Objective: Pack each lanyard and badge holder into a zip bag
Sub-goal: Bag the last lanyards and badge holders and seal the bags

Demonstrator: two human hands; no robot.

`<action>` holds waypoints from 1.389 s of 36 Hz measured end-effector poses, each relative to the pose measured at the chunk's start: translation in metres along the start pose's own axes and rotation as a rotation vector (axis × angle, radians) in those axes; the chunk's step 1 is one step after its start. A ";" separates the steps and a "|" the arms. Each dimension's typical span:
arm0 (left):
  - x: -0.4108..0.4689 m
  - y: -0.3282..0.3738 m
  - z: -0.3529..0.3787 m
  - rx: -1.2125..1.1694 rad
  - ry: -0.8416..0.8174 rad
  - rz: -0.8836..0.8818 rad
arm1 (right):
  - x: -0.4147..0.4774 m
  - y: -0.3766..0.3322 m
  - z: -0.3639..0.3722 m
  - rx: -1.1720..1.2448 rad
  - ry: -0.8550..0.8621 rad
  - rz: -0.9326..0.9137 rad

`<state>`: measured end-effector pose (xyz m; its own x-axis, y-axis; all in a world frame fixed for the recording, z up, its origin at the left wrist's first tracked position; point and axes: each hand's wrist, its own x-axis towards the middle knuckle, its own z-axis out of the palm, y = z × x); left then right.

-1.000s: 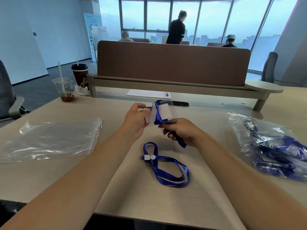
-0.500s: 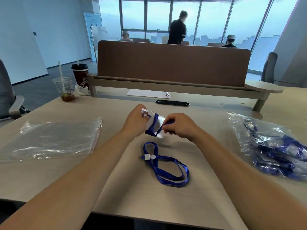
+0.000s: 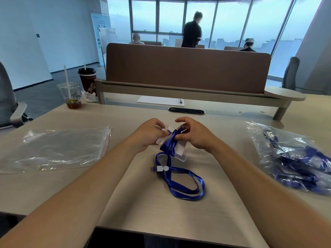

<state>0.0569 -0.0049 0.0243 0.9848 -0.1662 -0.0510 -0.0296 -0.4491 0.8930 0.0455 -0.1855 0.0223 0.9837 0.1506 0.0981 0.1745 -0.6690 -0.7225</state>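
Note:
A clear badge holder [image 3: 180, 151] with a white insert hangs just above the table's middle. My left hand [image 3: 149, 134] pinches its top edge. My right hand [image 3: 192, 134] pinches the blue lanyard [image 3: 179, 183] where the ribbon crosses the holder; its index finger is raised. The rest of the ribbon trails down and lies looped on the table, with a white clasp [image 3: 161, 168] on it. An empty zip bag [image 3: 57, 149] lies flat at the left.
A clear bag of several blue lanyards [image 3: 293, 158] lies at the right. Two drink cups [image 3: 71, 94] stand at the far left by the desk divider [image 3: 186, 68]. A sheet of paper [image 3: 160, 101] and a cable slot [image 3: 186, 110] lie beyond my hands. People are behind the divider.
Both hands lowered the badge holder toward the table. My right hand shifted its grip along the ribbon wound over the holder. The loop on the table stayed put.

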 end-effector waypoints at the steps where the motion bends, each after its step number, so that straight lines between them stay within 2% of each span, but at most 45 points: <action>1: -0.001 0.000 0.000 0.006 -0.007 0.001 | -0.001 -0.001 0.000 -0.013 -0.012 -0.008; 6: -0.008 -0.001 -0.005 0.060 -0.048 0.024 | -0.006 -0.007 0.003 -0.022 -0.092 -0.012; 17: -0.022 -0.011 -0.030 0.198 -0.061 0.024 | -0.006 -0.027 0.021 0.010 -0.127 -0.051; 23: -0.028 -0.019 -0.044 0.160 0.006 0.007 | -0.002 -0.039 0.035 -0.017 -0.136 -0.044; 33: -0.028 -0.040 -0.065 0.058 0.079 -0.024 | 0.009 -0.048 0.060 0.144 -0.135 0.037; 41: -0.025 -0.073 -0.102 0.345 0.311 -0.065 | 0.037 -0.050 0.094 0.171 -0.080 0.122; 50: -0.021 -0.107 -0.134 0.538 0.322 -0.212 | 0.064 -0.063 0.127 0.177 -0.071 0.181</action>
<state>0.0618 0.1642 -0.0108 0.9782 0.2074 0.0096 0.1715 -0.8332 0.5256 0.0922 -0.0413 -0.0123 0.9916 0.0952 -0.0878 -0.0206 -0.5531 -0.8328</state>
